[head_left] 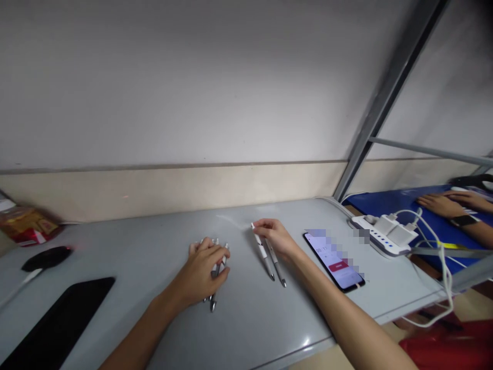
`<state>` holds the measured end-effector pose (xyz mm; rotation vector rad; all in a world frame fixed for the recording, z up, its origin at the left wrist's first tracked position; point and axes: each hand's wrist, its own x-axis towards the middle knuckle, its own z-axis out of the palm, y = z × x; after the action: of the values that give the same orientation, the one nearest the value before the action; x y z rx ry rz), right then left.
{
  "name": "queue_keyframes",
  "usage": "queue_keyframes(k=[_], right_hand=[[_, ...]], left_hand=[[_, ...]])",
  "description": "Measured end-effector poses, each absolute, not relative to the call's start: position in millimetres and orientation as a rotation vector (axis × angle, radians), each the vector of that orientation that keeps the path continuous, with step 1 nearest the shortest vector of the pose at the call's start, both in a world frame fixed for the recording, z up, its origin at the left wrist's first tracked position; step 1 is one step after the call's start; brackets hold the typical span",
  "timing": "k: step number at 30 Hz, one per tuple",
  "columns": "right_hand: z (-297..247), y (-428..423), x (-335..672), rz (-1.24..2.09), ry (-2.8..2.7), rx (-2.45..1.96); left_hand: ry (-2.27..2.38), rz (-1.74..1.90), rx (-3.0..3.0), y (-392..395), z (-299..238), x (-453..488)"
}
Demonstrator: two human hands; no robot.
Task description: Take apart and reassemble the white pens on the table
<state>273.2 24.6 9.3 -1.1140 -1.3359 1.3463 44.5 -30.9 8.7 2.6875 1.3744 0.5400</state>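
My left hand (pixel 200 272) is curled over a bunch of pens (pixel 213 304) on the grey table. Their silver tips stick out below my palm and some white ends show above the fingers; the rest is covered. To the right, my right hand (pixel 277 237) pinches the upper end of a white pen (pixel 262 252) with a silver tip. Close beside it lies a second pen (pixel 276 261), nearly parallel, its upper end hidden under my fingers. Both silver tips point toward the table's front edge.
Right of my right hand lies a lit phone (pixel 335 262), then a white power strip (pixel 379 235) with plugs and cables. At left are a black mat (pixel 65 318), a round black device (pixel 46 258) and a red-gold package (pixel 29 226). Another person's hands (pixel 442 204) rest beyond the metal post (pixel 379 103).
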Motion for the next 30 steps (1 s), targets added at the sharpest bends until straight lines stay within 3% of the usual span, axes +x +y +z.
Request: queue_keyframes(k=[5, 8, 30], right_hand=[[0, 33, 289, 0.799, -1.775, -1.535], [-6, 37, 294, 0.670, -1.917, -1.595], [0, 33, 293, 0.687, -1.919, -1.598]], left_hand=[[1.353, 0.519, 2.694, -34, 8, 49], [1.362, 0.503, 2.687, -35, 7, 51], [1.467, 0.547, 2.662, -35, -2, 56]])
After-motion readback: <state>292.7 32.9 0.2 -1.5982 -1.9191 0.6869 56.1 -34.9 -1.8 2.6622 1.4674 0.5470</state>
